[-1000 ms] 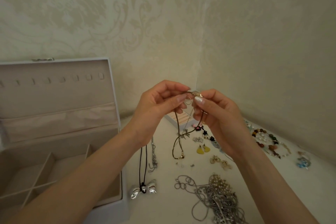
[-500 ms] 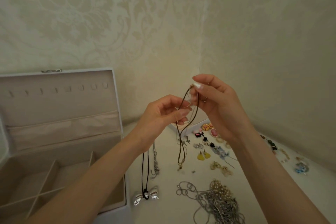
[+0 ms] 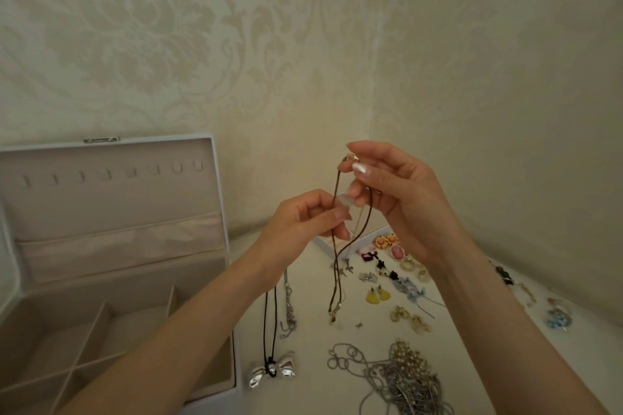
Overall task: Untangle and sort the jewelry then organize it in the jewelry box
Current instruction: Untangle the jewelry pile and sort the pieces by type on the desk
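A brown cord necklace (image 3: 338, 280) hangs in the air above the white table. My right hand (image 3: 401, 199) pinches its gold pendant at the top between thumb and forefinger. My left hand (image 3: 303, 222) is lower and to the left, with its fingertips closed on the cord below the pendant. The cord's clasp end dangles just above the table. The open jewelry box (image 3: 222, 280) stands at the left, its lid upright and its divided compartments bare.
A black cord with a silver bow pendant (image 3: 272, 372) lies beside the box, next to a silver chain (image 3: 289, 310). A tangled heap of silver chains (image 3: 401, 381) fills the near right. Several earrings (image 3: 391, 263) and beaded bracelets (image 3: 512, 280) spread to the right. Walls close the corner behind.
My hands, joined at the pendant a second ago, have parted. The right hand rose with the pendant, the left dropped lower onto the cord. The necklace now hangs straighter.
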Demonstrator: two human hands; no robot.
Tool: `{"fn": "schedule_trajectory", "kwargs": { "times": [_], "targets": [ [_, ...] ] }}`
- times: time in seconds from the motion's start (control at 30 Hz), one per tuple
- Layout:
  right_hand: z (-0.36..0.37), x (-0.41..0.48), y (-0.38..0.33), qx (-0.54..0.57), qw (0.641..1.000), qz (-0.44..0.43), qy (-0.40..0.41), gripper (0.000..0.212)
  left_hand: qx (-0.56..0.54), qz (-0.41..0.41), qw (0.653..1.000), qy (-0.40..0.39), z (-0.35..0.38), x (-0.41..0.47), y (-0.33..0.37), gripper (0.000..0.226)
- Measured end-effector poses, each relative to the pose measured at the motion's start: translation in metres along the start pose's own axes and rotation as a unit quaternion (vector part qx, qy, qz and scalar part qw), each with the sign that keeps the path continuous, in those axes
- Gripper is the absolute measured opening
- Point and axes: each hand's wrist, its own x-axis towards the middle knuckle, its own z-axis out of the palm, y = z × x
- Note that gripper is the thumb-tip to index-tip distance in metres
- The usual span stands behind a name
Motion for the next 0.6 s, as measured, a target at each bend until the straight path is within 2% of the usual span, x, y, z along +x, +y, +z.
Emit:
{"fn": "schedule_trajectory", "kwargs": {
  "times": [0.23,0.37,0.6],
  "targets": [
    [-0.001,0.005,-0.003,-0.003,0.999,-0.017,0.027,0.021,0.079,-0.104,0.989,-0.069,0.000,0.001,-0.010,0.006],
    [0.001,0.009,-0.007,-0.005,0.999,-0.032,0.027,0.021,0.088,-0.149,0.983,-0.062,0.001,0.001,-0.013,0.007],
    [0.003,0.013,-0.010,-0.028,0.999,-0.034,0.021,0.019,0.069,-0.195,0.976,-0.066,0.000,-0.001,-0.012,0.031]
  ]
}}
